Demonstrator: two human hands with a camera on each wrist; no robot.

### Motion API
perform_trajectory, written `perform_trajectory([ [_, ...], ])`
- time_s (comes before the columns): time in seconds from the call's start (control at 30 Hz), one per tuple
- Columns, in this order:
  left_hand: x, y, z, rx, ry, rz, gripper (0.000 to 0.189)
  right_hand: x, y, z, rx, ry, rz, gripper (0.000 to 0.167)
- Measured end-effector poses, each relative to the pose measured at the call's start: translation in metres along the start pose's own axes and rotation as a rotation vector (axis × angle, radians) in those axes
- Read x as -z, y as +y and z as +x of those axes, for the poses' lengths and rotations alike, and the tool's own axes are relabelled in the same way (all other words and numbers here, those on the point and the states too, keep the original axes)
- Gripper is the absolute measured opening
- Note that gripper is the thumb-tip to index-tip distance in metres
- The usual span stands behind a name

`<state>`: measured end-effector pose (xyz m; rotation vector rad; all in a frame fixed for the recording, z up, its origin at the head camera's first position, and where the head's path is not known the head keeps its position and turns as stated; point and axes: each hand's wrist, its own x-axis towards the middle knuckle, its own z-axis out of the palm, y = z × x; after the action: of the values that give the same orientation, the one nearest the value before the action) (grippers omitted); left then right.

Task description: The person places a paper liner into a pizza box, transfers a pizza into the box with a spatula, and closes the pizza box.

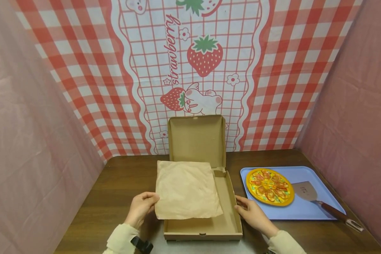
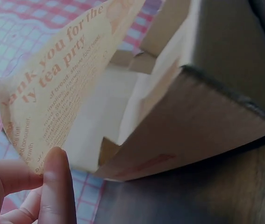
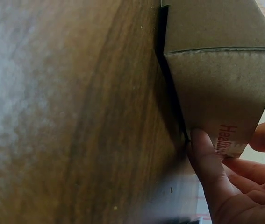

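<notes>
Paper [image 1: 187,190] is pinched by the left grip [image 1: 141,208]; the box [image 1: 184,237], rightward of it, is held by the right grip [image 1: 253,214].

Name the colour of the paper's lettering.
Pale orange lettering on the paper, clearest in the left wrist view.

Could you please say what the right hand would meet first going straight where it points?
The right hand would likely first meet the cardboard box's side wall, which it is touching.
</notes>
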<state>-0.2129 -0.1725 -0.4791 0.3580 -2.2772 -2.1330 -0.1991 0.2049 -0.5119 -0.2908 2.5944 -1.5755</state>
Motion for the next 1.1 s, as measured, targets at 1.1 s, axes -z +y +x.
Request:
perform_trajectory([
  [1.1, -0.041, -0.003, -0.002, -0.392, 0.002, 0.626, 0.006, -0.002, -0.001, 0.0, 0.022, 0.035, -0.039, 0.047],
])
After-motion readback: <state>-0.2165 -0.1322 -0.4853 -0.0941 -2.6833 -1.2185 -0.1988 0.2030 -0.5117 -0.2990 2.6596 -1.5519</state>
